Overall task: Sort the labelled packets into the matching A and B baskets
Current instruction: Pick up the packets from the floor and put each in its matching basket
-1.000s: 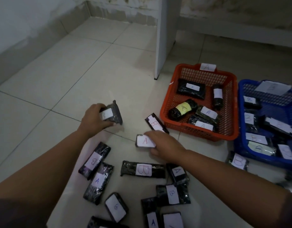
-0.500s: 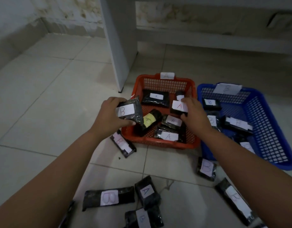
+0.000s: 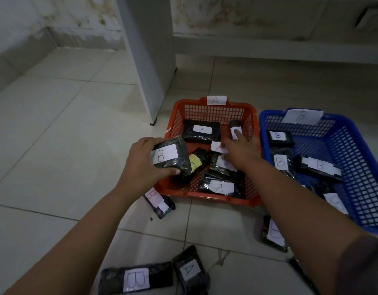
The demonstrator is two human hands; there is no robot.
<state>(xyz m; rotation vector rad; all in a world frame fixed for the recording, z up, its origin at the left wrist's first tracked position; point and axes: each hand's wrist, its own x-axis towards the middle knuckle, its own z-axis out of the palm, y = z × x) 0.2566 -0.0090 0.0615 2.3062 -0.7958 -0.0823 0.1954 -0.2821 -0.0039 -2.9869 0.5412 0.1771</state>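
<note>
Head view, looking down at a pale tiled floor (image 3: 56,145). Left hand (image 3: 141,165) grips a black plastic-wrapped packet with a white label marked B in red (image 3: 171,157), fingers over its far edge, thumb under the near edge; packet is held over the left front corner of the orange plastic mesh basket tagged A (image 3: 205,195).

Right hand (image 3: 241,152) reaches into the orange basket, palm down. Its fingers lie on a white label marked A (image 3: 217,146) of a packet beneath; whether they pinch it or just touch it, cannot tell.

Orange basket also holds a flat black packet with a small A label (image 3: 201,130) at the back, an upright dark roll with a white label (image 3: 236,127) beside it, a dark roll with a yellow label (image 3: 197,160) just past the held packet, and a black packet with a large A label (image 3: 220,186) at the front.

Blue plastic mesh basket tagged B (image 3: 364,158) sits touching the orange one on its right, with several black B-labelled packets inside, one at the back left (image 3: 278,137).

On the floor: a black B packet (image 3: 160,202) just in front of the orange basket's left corner, a long black B packet (image 3: 137,279) at the bottom edge touching a black A packet (image 3: 191,270), another black packet (image 3: 273,233) partly hidden by the right forearm.

White furniture leg (image 3: 149,60) stands behind the orange basket.
</note>
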